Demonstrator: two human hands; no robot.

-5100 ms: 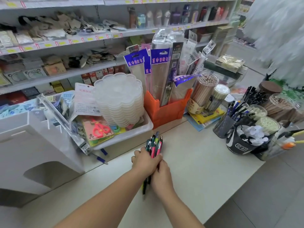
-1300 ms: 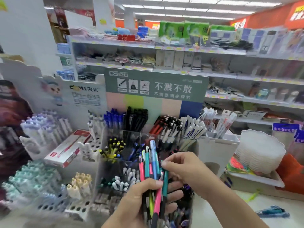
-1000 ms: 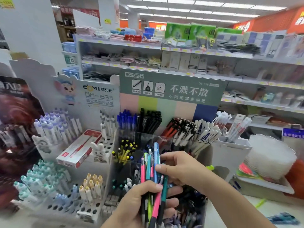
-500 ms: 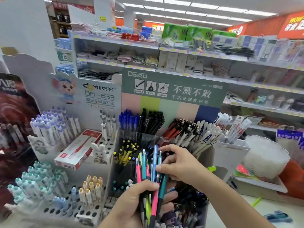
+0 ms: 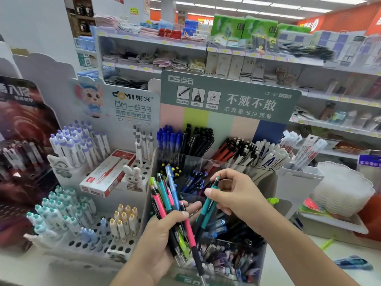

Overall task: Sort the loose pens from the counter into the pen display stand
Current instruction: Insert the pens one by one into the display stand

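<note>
Teal pen [image 5: 206, 207] steeply tilted, clicker up-right

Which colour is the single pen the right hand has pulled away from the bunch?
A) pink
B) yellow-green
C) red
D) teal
D: the right hand pinches one teal pen, apart from the bunch of pens gripped by the left hand.

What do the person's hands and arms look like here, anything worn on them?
Both forearms are bare as far as the frame shows, with no sleeves in view. The left hand and the right hand wear no gloves, and no rings, watch or bracelet show. The fingernails look short and unpainted.
</note>
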